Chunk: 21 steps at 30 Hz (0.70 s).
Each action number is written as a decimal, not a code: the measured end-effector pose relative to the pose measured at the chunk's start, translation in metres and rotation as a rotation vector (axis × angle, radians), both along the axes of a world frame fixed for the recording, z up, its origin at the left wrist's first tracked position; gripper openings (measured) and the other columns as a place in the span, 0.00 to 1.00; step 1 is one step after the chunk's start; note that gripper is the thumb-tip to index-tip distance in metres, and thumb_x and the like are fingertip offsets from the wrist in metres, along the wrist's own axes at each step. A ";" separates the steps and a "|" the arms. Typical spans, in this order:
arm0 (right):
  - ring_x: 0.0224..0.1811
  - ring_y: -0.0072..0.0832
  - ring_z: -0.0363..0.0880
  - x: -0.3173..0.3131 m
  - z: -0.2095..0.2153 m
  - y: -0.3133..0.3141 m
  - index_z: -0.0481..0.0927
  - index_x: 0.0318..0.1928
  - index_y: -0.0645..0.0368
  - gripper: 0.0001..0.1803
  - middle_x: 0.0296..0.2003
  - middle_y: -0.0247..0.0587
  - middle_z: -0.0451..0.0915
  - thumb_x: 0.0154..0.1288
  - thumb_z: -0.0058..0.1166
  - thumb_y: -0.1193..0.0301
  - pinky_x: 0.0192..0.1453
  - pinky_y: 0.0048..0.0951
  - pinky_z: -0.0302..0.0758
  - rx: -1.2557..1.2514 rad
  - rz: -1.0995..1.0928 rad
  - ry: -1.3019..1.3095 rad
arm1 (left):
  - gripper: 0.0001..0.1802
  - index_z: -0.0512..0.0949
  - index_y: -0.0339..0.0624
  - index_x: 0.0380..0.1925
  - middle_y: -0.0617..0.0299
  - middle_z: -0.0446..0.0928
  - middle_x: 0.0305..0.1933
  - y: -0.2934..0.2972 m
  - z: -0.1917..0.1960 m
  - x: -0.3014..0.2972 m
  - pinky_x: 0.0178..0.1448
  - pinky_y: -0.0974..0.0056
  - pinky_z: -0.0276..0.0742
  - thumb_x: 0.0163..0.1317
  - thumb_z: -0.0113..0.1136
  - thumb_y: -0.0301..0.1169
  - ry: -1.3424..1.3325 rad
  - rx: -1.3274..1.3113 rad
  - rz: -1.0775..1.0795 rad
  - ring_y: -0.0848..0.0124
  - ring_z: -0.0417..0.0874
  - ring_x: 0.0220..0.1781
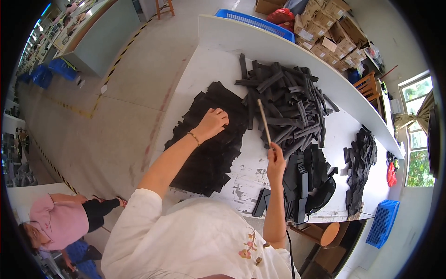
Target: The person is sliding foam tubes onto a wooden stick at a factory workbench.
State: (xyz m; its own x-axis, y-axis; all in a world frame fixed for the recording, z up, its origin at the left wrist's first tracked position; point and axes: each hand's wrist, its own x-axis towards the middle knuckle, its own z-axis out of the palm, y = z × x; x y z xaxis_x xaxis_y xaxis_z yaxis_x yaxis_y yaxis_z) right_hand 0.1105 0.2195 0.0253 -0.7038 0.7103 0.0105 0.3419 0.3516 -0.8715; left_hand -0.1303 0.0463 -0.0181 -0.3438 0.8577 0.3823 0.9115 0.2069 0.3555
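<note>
My right hand [276,163] is closed around the lower end of a thin, light-coloured stick [264,122], which points up and away over the table. Under and around my left hand [213,123] spreads a broad layer of flat black pieces [200,160] with ragged, overlapping edges. The fingers of that hand are curled down at the pieces, and whatever they may pinch is hidden. Just right of the stick lies a tangled heap of black tube-like strips [292,97].
More flat black pieces [316,167] and a shiny black curved object [323,193] lie right of my right forearm. A further black pile [360,162] is at the far right. A raised white board [325,67] borders the table. A person in pink [60,216] is at lower left.
</note>
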 end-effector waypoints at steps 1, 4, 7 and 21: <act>0.24 0.20 0.68 0.011 -0.006 -0.001 0.77 0.51 0.58 0.13 0.23 0.35 0.72 0.69 0.50 0.72 0.30 0.23 0.66 0.020 0.022 -0.003 | 0.09 0.79 0.46 0.30 0.68 0.78 0.39 0.002 -0.003 -0.003 0.53 0.62 0.67 0.47 0.67 0.29 0.019 -0.087 -0.005 0.68 0.75 0.48; 0.24 0.28 0.73 0.031 -0.006 -0.001 0.79 0.50 0.56 0.12 0.25 0.40 0.75 0.67 0.51 0.72 0.30 0.28 0.69 0.139 0.104 -0.058 | 0.07 0.79 0.46 0.29 0.69 0.78 0.38 0.000 -0.002 -0.012 0.53 0.62 0.67 0.49 0.66 0.31 -0.132 0.003 -0.054 0.69 0.76 0.48; 0.24 0.32 0.74 0.043 0.006 0.000 0.80 0.48 0.56 0.11 0.25 0.43 0.75 0.66 0.52 0.72 0.30 0.28 0.70 0.273 0.216 -0.137 | 0.06 0.80 0.45 0.30 0.68 0.79 0.38 -0.001 0.005 -0.016 0.53 0.62 0.67 0.52 0.64 0.31 -0.218 0.012 -0.056 0.69 0.77 0.47; 0.28 0.38 0.78 0.042 0.012 -0.004 0.80 0.48 0.56 0.12 0.28 0.45 0.78 0.64 0.53 0.74 0.33 0.30 0.73 0.340 0.340 -0.156 | 0.06 0.82 0.44 0.33 0.65 0.81 0.38 -0.016 0.030 -0.002 0.54 0.62 0.69 0.55 0.62 0.30 -0.219 0.044 -0.095 0.68 0.78 0.47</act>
